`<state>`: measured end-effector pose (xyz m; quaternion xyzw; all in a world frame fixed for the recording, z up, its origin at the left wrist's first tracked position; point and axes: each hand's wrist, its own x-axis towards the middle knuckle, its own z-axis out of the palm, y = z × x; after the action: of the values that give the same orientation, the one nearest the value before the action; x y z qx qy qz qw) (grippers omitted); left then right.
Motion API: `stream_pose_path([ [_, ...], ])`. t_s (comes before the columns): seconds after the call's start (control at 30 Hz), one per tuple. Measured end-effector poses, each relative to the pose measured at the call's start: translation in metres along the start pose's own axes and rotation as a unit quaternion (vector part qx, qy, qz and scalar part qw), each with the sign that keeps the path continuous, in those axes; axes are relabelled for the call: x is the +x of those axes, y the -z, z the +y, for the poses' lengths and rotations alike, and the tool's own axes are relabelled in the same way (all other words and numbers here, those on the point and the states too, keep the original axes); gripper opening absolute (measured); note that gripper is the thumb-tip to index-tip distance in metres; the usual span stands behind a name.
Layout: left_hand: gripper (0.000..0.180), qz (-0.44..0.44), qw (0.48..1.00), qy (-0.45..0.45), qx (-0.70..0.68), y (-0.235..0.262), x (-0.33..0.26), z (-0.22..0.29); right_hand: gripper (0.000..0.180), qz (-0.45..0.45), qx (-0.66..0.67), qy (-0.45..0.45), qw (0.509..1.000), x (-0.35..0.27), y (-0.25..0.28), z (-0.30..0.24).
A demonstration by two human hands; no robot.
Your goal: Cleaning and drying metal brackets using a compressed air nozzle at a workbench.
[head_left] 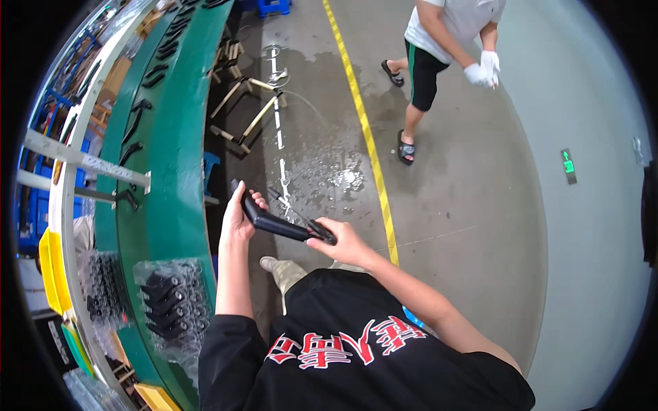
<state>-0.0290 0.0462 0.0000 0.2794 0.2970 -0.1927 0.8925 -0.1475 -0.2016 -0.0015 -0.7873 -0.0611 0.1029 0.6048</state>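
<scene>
Looking down past the wearer's own black short-sleeved T-shirt with red-and-white lettering (439, 366), two bare hands are at work in front of the body. The left hand (237, 218) is closed around the upper end of a glossy black bent part (277, 225), shaped like an elbow, its thumb along one side and fingers curled round the other. The part slants down to the right, held in the air above the floor. The right hand (345, 241) is at its lower end, fingers and thumb pinched closed on a slim dark tool (322, 231); its exact kind is hard to make out, and whether those fingers also grip the part cannot be told.

To the left runs a long green work surface (175, 171). Black angled pieces (131, 127) lie spaced along it, and nearer the wearer sits a clear bubble-wrap pack (195, 291) with similar black pieces on it.

A yellow-and-black striped line (363, 127) crosses the grey floor (466, 226), which looks wet in places. Beyond the line, toward the upper right, stands another person (452, 34) in a white shirt, black shorts, white gloves and dark sandals.
</scene>
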Motion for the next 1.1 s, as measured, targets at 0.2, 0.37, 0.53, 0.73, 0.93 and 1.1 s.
stream_pose_path([
  [0.2,0.031,-0.007,0.999,-0.040,-0.021,-0.038,-0.023,-0.039,0.035,0.013,-0.018,-0.029,0.999,0.006,-0.011,-0.008],
  [0.37,0.031,0.009,0.996,-0.087,-0.020,-0.034,-0.029,-0.057,0.031,-0.009,-0.007,-0.007,1.000,0.007,-0.012,-0.024],
  [0.53,0.027,0.006,0.989,-0.058,-0.133,0.017,0.024,-0.019,0.025,-0.050,-0.080,-0.004,0.995,-0.010,0.023,-0.028],
  [0.73,0.022,0.116,0.971,-0.080,-0.194,0.023,0.019,0.001,0.027,-0.065,-0.121,-0.022,0.990,-0.015,0.023,-0.038],
  [0.93,0.022,0.111,0.968,-0.080,-0.212,0.020,0.013,0.007,0.026,-0.048,-0.132,0.003,0.990,-0.011,0.018,-0.032],
  [1.1,0.021,0.122,0.965,-0.089,-0.214,0.026,0.016,0.008,0.025,-0.062,-0.163,-0.016,0.985,-0.007,0.016,-0.029],
])
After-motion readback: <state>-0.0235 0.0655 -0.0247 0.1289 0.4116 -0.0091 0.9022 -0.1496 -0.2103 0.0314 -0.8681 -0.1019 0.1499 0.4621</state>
